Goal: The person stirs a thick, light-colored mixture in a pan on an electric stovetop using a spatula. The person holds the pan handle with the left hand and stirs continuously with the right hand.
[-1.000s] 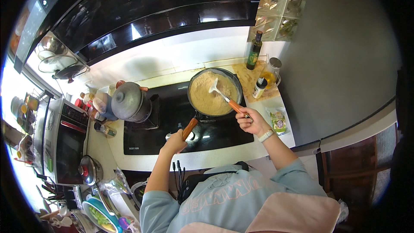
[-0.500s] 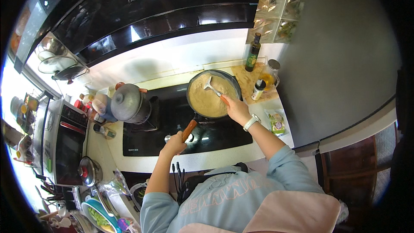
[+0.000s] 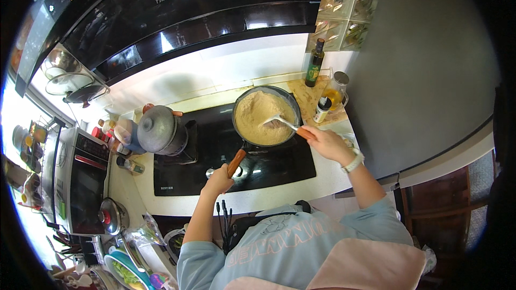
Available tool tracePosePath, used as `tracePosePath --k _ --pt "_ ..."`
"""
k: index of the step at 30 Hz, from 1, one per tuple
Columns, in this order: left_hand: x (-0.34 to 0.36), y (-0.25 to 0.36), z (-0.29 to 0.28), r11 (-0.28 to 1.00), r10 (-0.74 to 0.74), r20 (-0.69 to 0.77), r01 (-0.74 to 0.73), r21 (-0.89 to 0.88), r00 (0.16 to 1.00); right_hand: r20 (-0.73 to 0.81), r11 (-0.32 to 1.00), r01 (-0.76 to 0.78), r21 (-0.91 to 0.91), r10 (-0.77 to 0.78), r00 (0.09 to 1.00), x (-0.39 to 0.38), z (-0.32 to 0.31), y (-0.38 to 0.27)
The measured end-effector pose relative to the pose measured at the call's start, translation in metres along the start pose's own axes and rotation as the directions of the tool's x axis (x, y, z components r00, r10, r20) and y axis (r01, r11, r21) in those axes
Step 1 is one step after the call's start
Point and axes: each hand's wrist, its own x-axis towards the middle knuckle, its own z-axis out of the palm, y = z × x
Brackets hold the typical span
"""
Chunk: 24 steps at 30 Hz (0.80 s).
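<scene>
A dark frying pan (image 3: 237, 123) stands on the right side of the black gas hob (image 3: 215, 129). Tan, flour-like powder (image 3: 258, 110) covers its inside, heaped toward the far left. My left hand (image 3: 217, 180) is closed round the pan's wooden handle (image 3: 236, 162), which points toward me. In my right hand (image 3: 330, 144), over the pan's right side, is the wooden grip of a metal spatula (image 3: 287, 122). The spatula's head rests in the powder near the middle of the pan, and its edge is partly hidden there.
A lidded grey pot (image 3: 158, 129) sits on the left burner. Right of the pan stand a dark oil bottle (image 3: 314, 64), a small black-capped jar (image 3: 322, 109) and a glass jug (image 3: 337, 94). A microwave (image 3: 86, 177) is at left; the range hood (image 3: 188, 16) hangs beyond.
My right hand has moved right and toward me, drawing the spatula from the pan's far part to its middle. The powder now lies more heaped. My left hand keeps its place on the handle.
</scene>
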Motion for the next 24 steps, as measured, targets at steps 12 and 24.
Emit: tracePosePath --k 12,24 --pt "0.002 -0.004 0.002 1.000 0.026 0.001 -0.026 0.002 1.000 -0.048 0.955 -0.003 0.296 0.018 0.999 0.008 0.036 0.014" --pt "-0.003 0.003 -0.002 1.000 0.016 -0.012 -0.016 0.003 1.000 -0.053 0.957 -0.013 0.290 0.030 0.998 0.082 0.038 -0.013"
